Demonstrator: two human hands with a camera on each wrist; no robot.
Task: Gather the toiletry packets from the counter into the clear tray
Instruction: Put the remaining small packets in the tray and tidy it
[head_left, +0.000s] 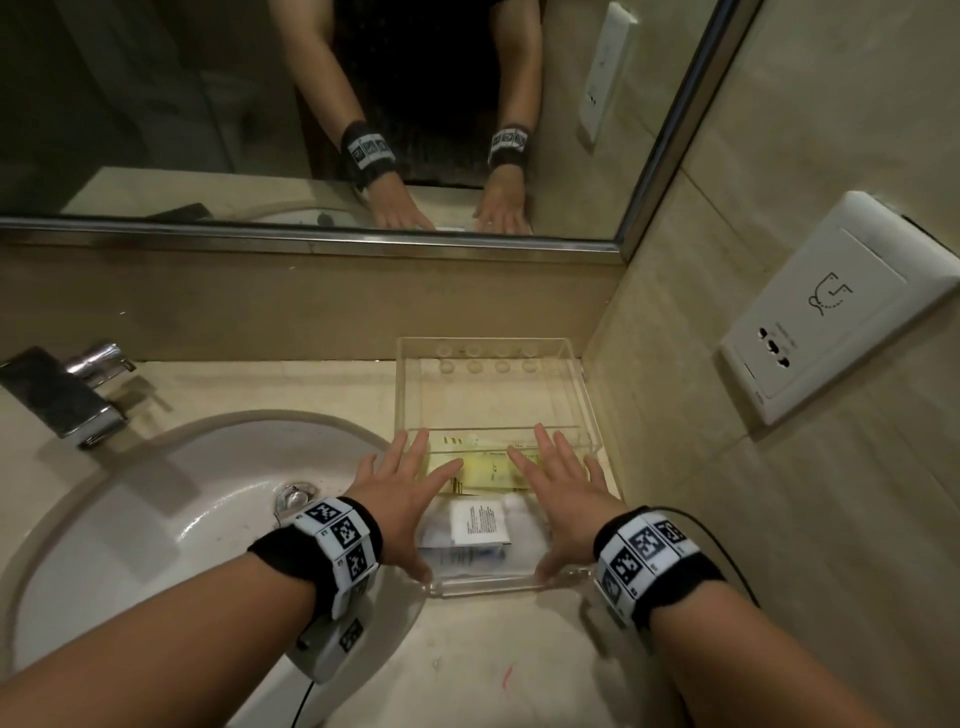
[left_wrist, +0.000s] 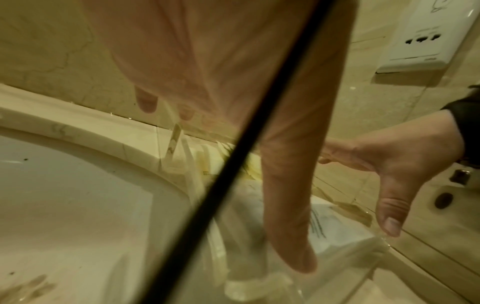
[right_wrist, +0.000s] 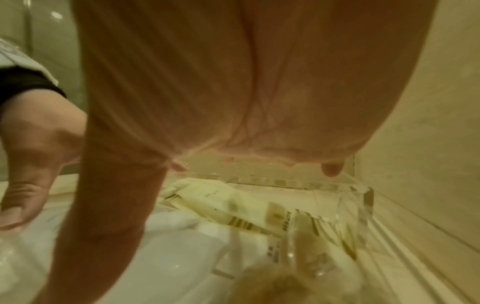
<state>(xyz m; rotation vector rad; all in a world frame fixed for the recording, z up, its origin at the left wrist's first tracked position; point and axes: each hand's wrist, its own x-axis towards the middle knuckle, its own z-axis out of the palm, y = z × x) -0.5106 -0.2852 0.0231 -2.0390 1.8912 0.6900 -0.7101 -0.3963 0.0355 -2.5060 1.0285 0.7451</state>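
head | left hand (head_left: 402, 486), right hand (head_left: 563, 483) flat-fingered over clear tray (head_left: 582, 410); packets' (head_left: 478, 522) print unreadable

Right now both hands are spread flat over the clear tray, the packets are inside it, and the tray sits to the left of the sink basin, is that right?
One detail is off: the clear tray sits to the right of the sink basin, against the side wall, as the head view shows. The left hand and right hand are spread flat over it, with the packets inside.

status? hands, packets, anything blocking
Left hand and right hand open, spread flat over the clear tray. Packets lie in its near section. No obstruction seen.
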